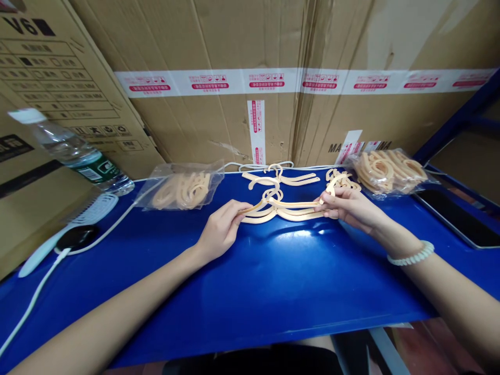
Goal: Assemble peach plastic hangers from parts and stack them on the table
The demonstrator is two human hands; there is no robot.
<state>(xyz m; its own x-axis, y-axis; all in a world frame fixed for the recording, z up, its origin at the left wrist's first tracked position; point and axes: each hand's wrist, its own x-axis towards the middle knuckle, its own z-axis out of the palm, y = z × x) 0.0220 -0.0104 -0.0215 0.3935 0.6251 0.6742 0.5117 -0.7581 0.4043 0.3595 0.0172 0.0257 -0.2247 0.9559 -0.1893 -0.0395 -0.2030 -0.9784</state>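
A beige plastic folding hanger (pixel 295 204), its hook pointing up and left, is held just over the blue table. My left hand (pixel 223 228) pinches the end of its left arm. Fingers of my right hand (pixel 353 208) close on the right arm's end, along with a small curved beige piece (pixel 335 183). Whether that piece is joined to the hanger cannot be told. Under and behind the held one lies a second beige hanger (pixel 299 216), partly covered. Farther back is another hanger (pixel 302 180). A pile of small beige pieces (pixel 344 177) lies beyond my right hand.
Clear bags of beige hanger parts lie at left (pixel 179 190) and right (pixel 390 172). A water bottle (pixel 84 156), hairbrush (pixel 91 208), black charger (pixel 77 237) and white cable (pixel 113 229) are left. A phone (pixel 461 216) lies right. Cardboard boxes (pixel 219 120) wall the back.
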